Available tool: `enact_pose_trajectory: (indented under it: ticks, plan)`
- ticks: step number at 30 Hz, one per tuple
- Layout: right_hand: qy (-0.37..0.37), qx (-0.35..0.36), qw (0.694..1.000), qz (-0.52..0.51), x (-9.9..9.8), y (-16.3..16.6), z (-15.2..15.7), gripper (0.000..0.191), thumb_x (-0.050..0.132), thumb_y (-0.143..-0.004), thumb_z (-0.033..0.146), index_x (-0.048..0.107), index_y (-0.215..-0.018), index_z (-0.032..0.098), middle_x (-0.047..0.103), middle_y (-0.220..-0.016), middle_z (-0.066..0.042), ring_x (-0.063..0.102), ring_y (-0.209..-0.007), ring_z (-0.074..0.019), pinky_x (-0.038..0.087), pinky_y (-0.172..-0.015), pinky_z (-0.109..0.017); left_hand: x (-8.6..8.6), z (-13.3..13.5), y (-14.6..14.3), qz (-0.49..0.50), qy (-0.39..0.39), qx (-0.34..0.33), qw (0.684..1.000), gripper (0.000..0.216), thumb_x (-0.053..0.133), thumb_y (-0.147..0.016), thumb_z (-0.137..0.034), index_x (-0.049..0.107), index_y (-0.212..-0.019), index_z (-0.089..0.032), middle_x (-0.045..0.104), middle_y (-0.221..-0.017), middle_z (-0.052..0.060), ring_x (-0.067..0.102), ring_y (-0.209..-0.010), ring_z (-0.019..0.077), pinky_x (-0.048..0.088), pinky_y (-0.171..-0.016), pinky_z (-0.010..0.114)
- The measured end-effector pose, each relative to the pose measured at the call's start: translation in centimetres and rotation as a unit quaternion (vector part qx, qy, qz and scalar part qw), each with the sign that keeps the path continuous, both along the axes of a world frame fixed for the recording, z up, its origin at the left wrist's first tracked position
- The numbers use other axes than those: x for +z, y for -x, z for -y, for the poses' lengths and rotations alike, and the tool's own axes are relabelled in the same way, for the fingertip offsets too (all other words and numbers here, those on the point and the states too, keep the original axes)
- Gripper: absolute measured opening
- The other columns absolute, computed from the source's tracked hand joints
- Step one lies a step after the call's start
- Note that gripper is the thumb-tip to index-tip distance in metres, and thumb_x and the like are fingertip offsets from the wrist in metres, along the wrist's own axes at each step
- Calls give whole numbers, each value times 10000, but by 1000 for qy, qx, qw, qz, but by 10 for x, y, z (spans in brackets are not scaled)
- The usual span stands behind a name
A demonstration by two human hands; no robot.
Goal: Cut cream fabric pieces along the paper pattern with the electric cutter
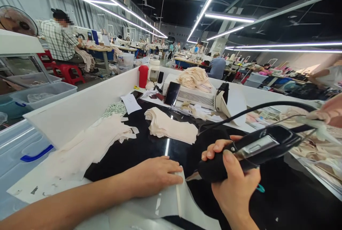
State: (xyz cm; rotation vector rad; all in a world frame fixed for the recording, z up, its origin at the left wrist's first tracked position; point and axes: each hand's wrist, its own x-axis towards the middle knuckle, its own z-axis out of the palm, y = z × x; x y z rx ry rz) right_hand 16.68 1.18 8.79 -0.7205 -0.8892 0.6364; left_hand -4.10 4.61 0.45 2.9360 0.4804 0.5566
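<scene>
My left hand (157,174) lies flat, fingers stretched, on a pale fabric piece (167,201) at the front of the black work surface. A narrow folded strip runs along this piece beside my fingertips. My right hand (235,180) is wrapped round a black corded iron (267,148), held tilted. The iron's pointed metal tip (193,177) is close to the fabric edge, just right of my left fingers; whether it touches is unclear. Beyond my hands lies a stack of cream fabric pieces (172,126). More cream pieces (93,144) are heaped to the left.
A black cable (256,107) arches from the iron to the right. Behind stand a phone (172,93), a red cup (143,76) and a white vented box (196,96) with fabric on top. Low white walls (107,96) border the table. Another person (62,39) sits at the left.
</scene>
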Motion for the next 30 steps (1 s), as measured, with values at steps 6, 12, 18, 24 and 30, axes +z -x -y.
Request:
enact_pose_trajectory:
  ticks: [6, 12, 18, 24, 30]
  plan:
    - [7, -14, 1000, -8, 3, -10, 4, 478, 1026, -774, 386, 697, -1095, 253, 674, -778, 38, 633, -611, -162, 615, -532, -288, -5, -3, -2, -5, -2, 13, 1000, 286, 578, -1169, -104, 779, -1320, -239, 783, -1545, 60, 749, -1438, 214, 531, -1307, 359]
    - [39, -31, 999, -23, 2, -14, 11, 520, 1039, -684, 356, 698, -1063, 250, 667, -740, 35, 621, -593, -172, 623, -505, -309, -8, -4, -6, -13, 11, 19, 1000, 289, 548, -1215, -178, 802, -1346, -223, 772, -1566, 63, 769, -1410, 227, 531, -1325, 399]
    - [47, -21, 999, -1, -1, -20, 14, 508, 1030, -726, 376, 694, -1089, 259, 673, -767, 25, 641, -629, -192, 643, -530, -345, -15, -8, -7, -4, 24, 25, 999, 296, 578, -1195, -170, 807, -1367, -245, 753, -1597, 54, 759, -1433, 226, 508, -1342, 384]
    - [54, -11, 998, 5, -7, -26, 15, 499, 1029, -733, 349, 698, -1097, 265, 686, -782, 19, 649, -640, -201, 654, -540, -368, -13, -8, -7, -15, 49, 25, 998, 307, 571, -1195, -188, 801, -1390, -245, 731, -1627, 63, 743, -1461, 239, 486, -1359, 404]
    - [60, 1, 998, 12, -15, -32, 15, 509, 1029, -771, 369, 691, -1141, 277, 676, -818, 16, 650, -685, -209, 657, -579, -387, -13, -8, -8, -7, 53, 30, 998, 315, 557, -1198, -180, 803, -1382, -249, 738, -1618, 62, 748, -1454, 240, 484, -1359, 406]
